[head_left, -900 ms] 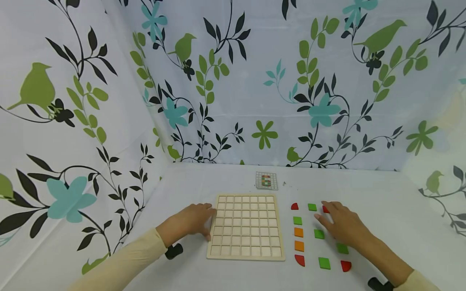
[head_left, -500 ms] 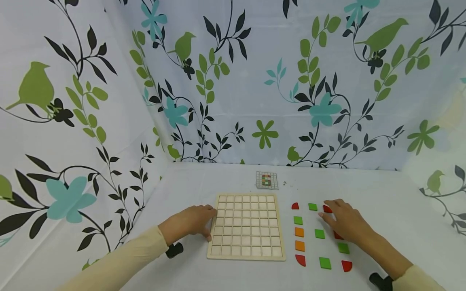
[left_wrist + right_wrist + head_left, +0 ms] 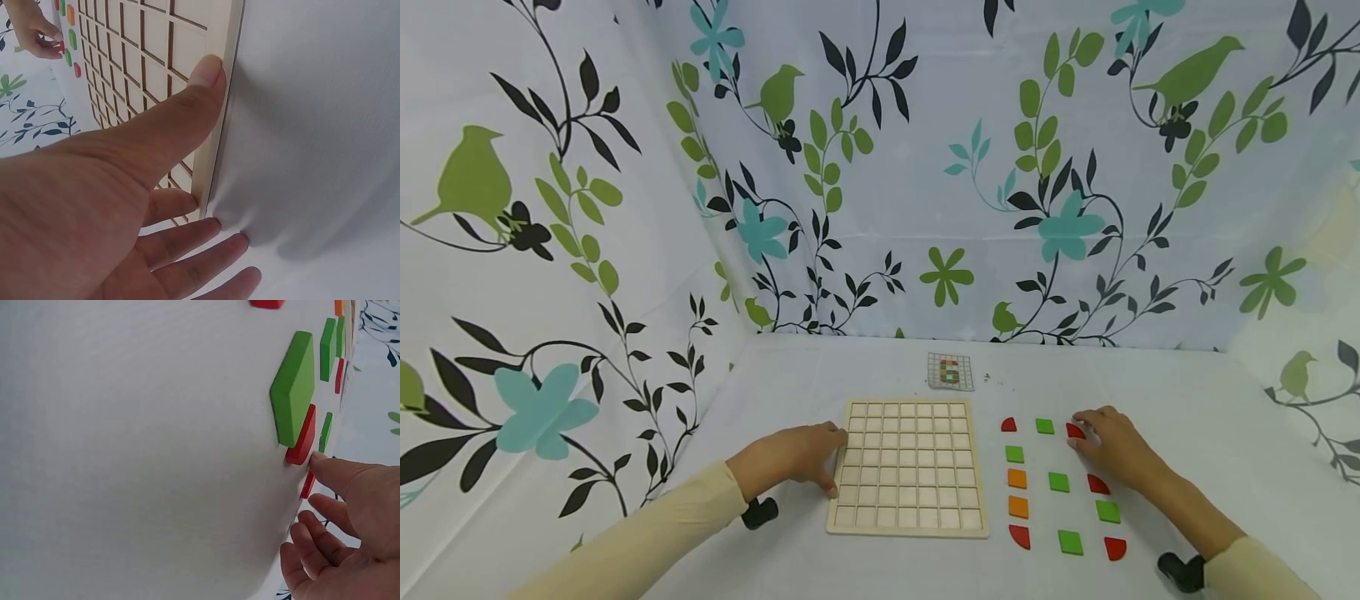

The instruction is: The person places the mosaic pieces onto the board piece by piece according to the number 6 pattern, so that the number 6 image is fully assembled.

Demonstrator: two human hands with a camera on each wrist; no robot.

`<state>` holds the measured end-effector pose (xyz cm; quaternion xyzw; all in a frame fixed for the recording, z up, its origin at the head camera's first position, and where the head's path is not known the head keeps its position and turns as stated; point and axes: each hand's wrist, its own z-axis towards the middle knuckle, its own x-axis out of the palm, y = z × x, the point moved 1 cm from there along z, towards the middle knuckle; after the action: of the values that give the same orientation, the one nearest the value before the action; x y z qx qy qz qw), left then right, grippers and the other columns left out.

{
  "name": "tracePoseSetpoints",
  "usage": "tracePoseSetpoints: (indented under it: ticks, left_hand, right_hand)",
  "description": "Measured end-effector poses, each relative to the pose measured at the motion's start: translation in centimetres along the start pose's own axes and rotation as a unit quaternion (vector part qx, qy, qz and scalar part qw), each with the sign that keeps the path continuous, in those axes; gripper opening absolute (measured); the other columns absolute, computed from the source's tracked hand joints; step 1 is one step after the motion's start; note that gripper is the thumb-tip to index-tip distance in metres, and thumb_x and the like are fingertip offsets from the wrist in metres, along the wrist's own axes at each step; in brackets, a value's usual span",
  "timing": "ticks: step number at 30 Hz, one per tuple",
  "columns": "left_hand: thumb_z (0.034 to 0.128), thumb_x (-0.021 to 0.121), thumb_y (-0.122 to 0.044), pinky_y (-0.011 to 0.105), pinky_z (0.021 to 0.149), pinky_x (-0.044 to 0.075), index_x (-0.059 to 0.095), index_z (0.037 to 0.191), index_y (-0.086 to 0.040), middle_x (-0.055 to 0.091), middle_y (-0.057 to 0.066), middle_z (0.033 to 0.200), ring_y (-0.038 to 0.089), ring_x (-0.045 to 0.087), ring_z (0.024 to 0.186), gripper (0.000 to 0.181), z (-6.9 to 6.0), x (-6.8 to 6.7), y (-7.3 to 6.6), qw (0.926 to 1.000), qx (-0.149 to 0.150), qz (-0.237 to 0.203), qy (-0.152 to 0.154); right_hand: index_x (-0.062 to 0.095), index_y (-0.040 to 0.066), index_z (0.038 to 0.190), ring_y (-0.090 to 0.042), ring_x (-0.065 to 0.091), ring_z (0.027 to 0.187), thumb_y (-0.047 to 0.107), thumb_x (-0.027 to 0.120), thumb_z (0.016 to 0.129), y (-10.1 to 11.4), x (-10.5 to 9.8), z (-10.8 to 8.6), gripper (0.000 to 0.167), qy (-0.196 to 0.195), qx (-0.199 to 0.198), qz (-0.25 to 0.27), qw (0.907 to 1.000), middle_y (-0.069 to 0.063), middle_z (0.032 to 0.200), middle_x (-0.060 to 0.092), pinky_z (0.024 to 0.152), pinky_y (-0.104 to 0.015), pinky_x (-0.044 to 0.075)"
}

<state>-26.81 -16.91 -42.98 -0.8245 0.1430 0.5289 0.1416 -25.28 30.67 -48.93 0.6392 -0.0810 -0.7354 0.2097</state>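
Observation:
My left hand [image 3: 801, 454] rests against the left edge of a wooden grid board [image 3: 907, 533]. In the left wrist view, thumb and index finger touch its frame [image 3: 219, 94] while the other fingers lie loosely extended. At the right, my right hand [image 3: 1112, 443] pinches a red quarter-round tile [image 3: 1076, 431] between thumb and index finger, at table level. The right wrist view shows that tile [image 3: 307, 485] partly hidden by the fingertips. Beside it lie a green square tile [image 3: 1045, 426] and, nearer me, a second red tile [image 3: 1097, 484].
A column of red, green and orange tiles [image 3: 1017, 479] runs along the board's right side. Further green tiles [image 3: 1071, 542] and a red one [image 3: 1116, 548] lie nearer me. Behind the board is a small pattern card [image 3: 950, 372]. Patterned curtains [image 3: 880, 208] enclose the white table.
My right hand has drawn slightly back and its thumb and index finger have closed on the red tile. A nearer red tile has come into view. My left hand stays at the board.

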Motion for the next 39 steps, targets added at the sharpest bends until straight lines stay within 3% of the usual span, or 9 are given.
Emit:
tracePoseSetpoints:
  ticks: [7,14,22,39]
  left_hand:
    - [0.0791,0.094,-0.036,0.047,0.103,0.054,0.054,0.148,-0.009,0.055,0.012,0.148,0.031,0.058,0.133,0.085,-0.2,0.1,0.0,0.9998,0.002,-0.017,-0.007]
    - [0.0792,0.094,-0.037,0.047,0.098,0.055,0.053,0.147,-0.011,0.053,0.011,0.144,0.029,0.055,0.127,0.083,0.0,0.6,0.4,0.9996,0.007,-0.025,-0.011]
    - [0.0804,0.094,-0.035,0.051,0.102,0.053,0.052,0.146,-0.010,0.052,0.012,0.144,0.031,0.053,0.130,0.081,-0.3,0.4,0.5,0.9993,0.015,-0.033,-0.013]
    - [0.0813,0.094,-0.034,0.049,0.102,0.052,0.052,0.145,-0.010,0.052,0.012,0.142,0.030,0.053,0.127,0.080,-0.1,0.5,0.7,0.9992,0.021,-0.032,-0.007]
  right_hand:
    - [0.069,-0.006,0.124,-0.035,0.063,0.102,0.013,0.079,0.094,-0.6,0.3,0.5,0.037,0.004,0.014,0.042,0.9990,-0.022,0.111,0.065,0.090,-0.055,0.060]
    - [0.068,-0.004,0.127,-0.038,0.062,0.106,0.016,0.076,0.096,-0.9,0.4,0.6,0.038,0.025,0.049,0.064,0.9964,-0.024,0.117,0.064,0.092,-0.055,0.060]
    - [0.067,-0.007,0.126,-0.042,0.063,0.110,0.014,0.074,0.098,-1.1,0.3,0.3,0.036,0.015,0.037,0.077,0.9962,-0.026,0.119,0.065,0.095,-0.058,0.058]
    - [0.066,-0.008,0.122,-0.033,0.065,0.099,0.011,0.073,0.099,-1.4,0.2,0.4,0.030,0.009,0.031,0.087,0.9957,-0.019,0.110,0.068,0.091,-0.054,0.060]
